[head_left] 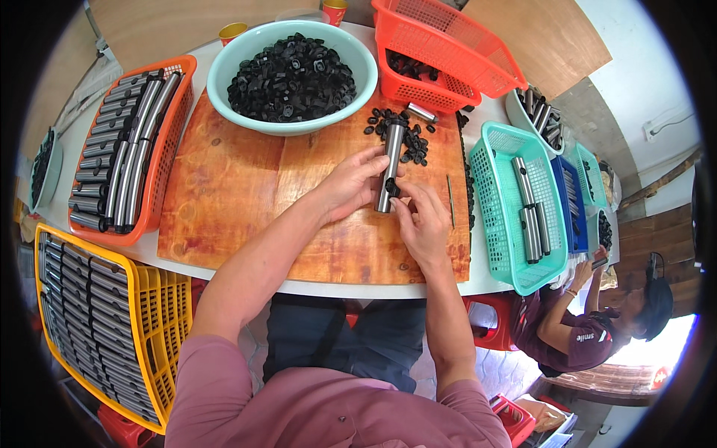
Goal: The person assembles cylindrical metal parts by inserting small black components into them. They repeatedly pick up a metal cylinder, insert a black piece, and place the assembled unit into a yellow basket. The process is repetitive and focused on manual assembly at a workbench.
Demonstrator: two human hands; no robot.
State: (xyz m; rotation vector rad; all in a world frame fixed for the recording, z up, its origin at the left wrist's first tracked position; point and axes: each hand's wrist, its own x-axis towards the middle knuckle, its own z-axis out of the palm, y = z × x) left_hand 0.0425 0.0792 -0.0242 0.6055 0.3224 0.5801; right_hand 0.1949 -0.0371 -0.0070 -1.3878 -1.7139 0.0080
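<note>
My left hand (349, 185) is closed around a silver metal tube (392, 153) with a black top end, holding it nearly upright in the picture above a wooden board (246, 194). Close to the tube's lower end there is a dark opening with a small black plastic piece (392, 187) at it. The fingertips of my right hand (423, 224) are pinched on that piece; they partly hide it. Beyond the tube's top, loose black plastic pieces (413, 145) lie scattered on the board beside a short metal tube (422, 113).
A light green bowl (220, 82) heaped with black pieces stands at the back. Orange (160, 179) and yellow (142, 299) baskets of tubes are left. Red baskets (426, 26) stand far right, a teal basket (493, 216) right. A thin rod (450, 201) lies on the board. A co-worker (582, 328) sits rightward.
</note>
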